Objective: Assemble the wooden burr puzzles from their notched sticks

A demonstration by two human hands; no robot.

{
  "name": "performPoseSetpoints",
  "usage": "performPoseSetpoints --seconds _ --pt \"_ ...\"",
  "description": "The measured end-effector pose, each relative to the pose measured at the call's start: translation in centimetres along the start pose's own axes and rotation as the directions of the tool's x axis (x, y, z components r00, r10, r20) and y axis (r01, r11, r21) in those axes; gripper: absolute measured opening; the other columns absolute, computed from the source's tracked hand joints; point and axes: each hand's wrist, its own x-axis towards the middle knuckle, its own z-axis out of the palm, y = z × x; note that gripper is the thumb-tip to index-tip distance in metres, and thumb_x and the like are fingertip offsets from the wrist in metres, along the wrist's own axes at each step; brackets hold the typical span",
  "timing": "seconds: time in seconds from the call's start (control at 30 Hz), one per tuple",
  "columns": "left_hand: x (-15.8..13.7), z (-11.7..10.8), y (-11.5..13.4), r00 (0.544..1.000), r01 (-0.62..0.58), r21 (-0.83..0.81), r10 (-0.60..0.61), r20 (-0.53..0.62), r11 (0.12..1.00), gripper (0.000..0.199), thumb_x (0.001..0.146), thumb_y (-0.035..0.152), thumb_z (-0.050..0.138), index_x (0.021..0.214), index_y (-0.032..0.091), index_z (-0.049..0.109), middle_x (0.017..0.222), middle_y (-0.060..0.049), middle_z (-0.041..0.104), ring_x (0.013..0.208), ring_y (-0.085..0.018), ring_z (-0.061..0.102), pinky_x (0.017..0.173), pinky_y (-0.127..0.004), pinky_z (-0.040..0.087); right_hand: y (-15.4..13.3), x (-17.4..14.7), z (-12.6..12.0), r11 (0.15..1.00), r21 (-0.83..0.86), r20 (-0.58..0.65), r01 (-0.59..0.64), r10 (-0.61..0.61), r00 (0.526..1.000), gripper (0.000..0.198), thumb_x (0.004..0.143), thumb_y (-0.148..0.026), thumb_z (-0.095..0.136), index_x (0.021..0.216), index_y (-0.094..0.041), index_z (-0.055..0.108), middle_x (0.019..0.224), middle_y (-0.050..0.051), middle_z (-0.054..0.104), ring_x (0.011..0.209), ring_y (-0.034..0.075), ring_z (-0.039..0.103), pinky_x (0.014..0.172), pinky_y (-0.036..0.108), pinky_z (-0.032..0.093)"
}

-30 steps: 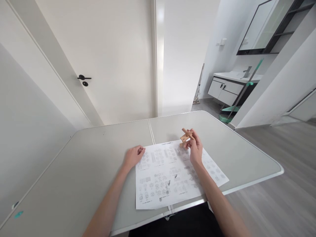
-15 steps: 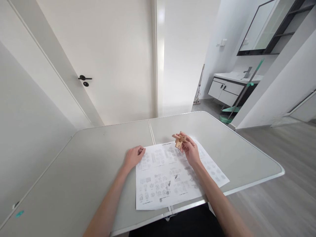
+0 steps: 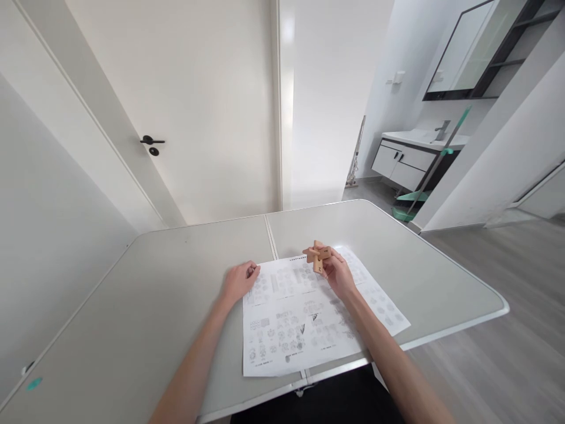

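A small wooden burr puzzle (image 3: 317, 256), made of crossed notched pieces with dark marks like numerals on them, is held up over the sheet. The fingertips of my right hand (image 3: 338, 274) pinch it from the right side. Beneath it lies a large printed paper sheet (image 3: 282, 324) covered with grey diagrams and small text. My left hand (image 3: 239, 280) rests on the table at the sheet's upper left edge, its fingers loosely curled together and no object showing in them.
The pale folding table (image 3: 176, 306) has a metal rim and a centre seam. A teal mark (image 3: 34, 384) is near its left edge. Behind stands a door (image 3: 212, 106) with a black handle. To the right are a washbasin cabinet (image 3: 406, 159) and a green dustpan (image 3: 404, 213).
My right hand has turned the wooden puzzle, so its pieces now face differently, and it has shifted slightly left and down. My left hand and the sheet stay put.
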Motion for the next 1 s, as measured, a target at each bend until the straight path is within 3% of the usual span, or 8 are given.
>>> performPoseSetpoints --seconds 0.2,0.33,0.4,0.5,0.6,0.8,0.9,1.0 --pt "-0.8 -0.7 1.7 0.997 -0.026 -0.023 0.025 -0.079 0.999 0.031 0.099 0.042 0.045 0.082 0.023 0.064 0.067 0.002 0.061 0.064 -0.016 0.056 0.064 -0.027 0.039 0.0 -0.4 0.9 0.996 -0.065 0.080 -0.067 0.073 0.994 0.027 0.080 -0.030 0.058 0.104 -0.022 0.069 0.121 0.011 0.072 0.065 0.018 0.060 0.044 0.025 0.030" --pt "-1.9 -0.7 4.2 0.989 -0.115 -0.080 0.106 -0.105 0.990 0.024 0.092 0.045 0.058 0.104 0.025 0.062 0.092 -0.002 0.065 0.085 -0.019 0.062 0.080 -0.029 0.047 0.1 -0.9 1.8 0.992 -0.031 0.206 -0.125 0.129 0.970 0.025 0.081 -0.031 0.062 0.103 -0.022 0.072 0.123 0.011 0.071 0.070 0.019 0.063 0.046 0.025 0.033" --pt "-2.4 -0.2 5.3 0.975 -0.210 -0.219 0.187 -0.123 0.953 0.052 0.081 0.044 0.075 0.125 0.026 0.053 0.116 -0.006 0.063 0.102 -0.023 0.061 0.091 -0.035 0.049 0.3 -1.2 2.2 0.988 -0.047 0.265 -0.145 0.153 0.952 0.024 0.082 -0.033 0.064 0.101 -0.022 0.073 0.120 0.010 0.072 0.069 0.018 0.062 0.048 0.025 0.036" --pt "-3.0 0.5 6.4 0.949 -0.313 -0.351 0.303 -0.085 0.883 0.102 0.065 0.048 0.090 0.147 0.028 0.034 0.147 -0.013 0.045 0.128 -0.030 0.051 0.103 -0.043 0.047 0.7 -1.6 2.9 0.983 -0.092 0.329 -0.161 0.182 0.927 0.025 0.085 -0.038 0.065 0.103 -0.023 0.074 0.116 0.009 0.073 0.066 0.016 0.059 0.050 0.025 0.038" --pt "-3.3 0.9 6.9 0.936 -0.338 -0.363 0.351 -0.030 0.868 0.119 0.058 0.050 0.094 0.154 0.031 0.026 0.158 -0.014 0.034 0.142 -0.036 0.040 0.112 -0.051 0.041 1.1 -2.1 3.5 0.974 -0.141 0.389 -0.179 0.221 0.894 0.026 0.087 -0.042 0.066 0.106 -0.025 0.073 0.111 0.007 0.073 0.060 0.013 0.055 0.054 0.026 0.041" --pt "-4.0 0.3 7.8 0.913 -0.377 -0.381 0.408 -0.001 0.844 0.092 0.067 0.038 0.090 0.145 0.033 0.041 0.153 -0.010 0.044 0.141 -0.034 0.042 0.115 -0.051 0.041 1.6 -2.8 4.3 0.967 -0.149 0.482 -0.204 0.252 0.839 0.024 0.087 -0.041 0.070 0.106 -0.027 0.071 0.096 0.004 0.071 0.059 0.013 0.053 0.055 0.027 0.042" --pt "-4.3 0.3 8.2 0.929 -0.341 -0.420 0.370 -0.013 0.841 0.088 0.069 0.027 0.085 0.144 0.033 0.040 0.148 -0.010 0.050 0.134 -0.033 0.050 0.108 -0.049 0.048 1.5 -2.7 4.5 0.970 -0.164 0.454 -0.181 0.237 0.859 0.025 0.085 -0.039 0.070 0.107 -0.027 0.072 0.093 0.003 0.070 0.061 0.014 0.054 0.058 0.028 0.044" --pt "-4.3 0.5 8.0 0.950 -0.291 -0.441 0.311 -0.028 0.849 0.087 0.070 0.019 0.079 0.144 0.034 0.036 0.147 -0.009 0.051 0.127 -0.030 0.057 0.104 -0.046 0.052 1.1 -2.6 4.6 0.978 -0.162 0.344 -0.127 0.177 0.922 0.027 0.087 -0.037 0.065 0.111 -0.027 0.071 0.112 0.006 0.069 0.064 0.014 0.055 0.058 0.028 0.045"
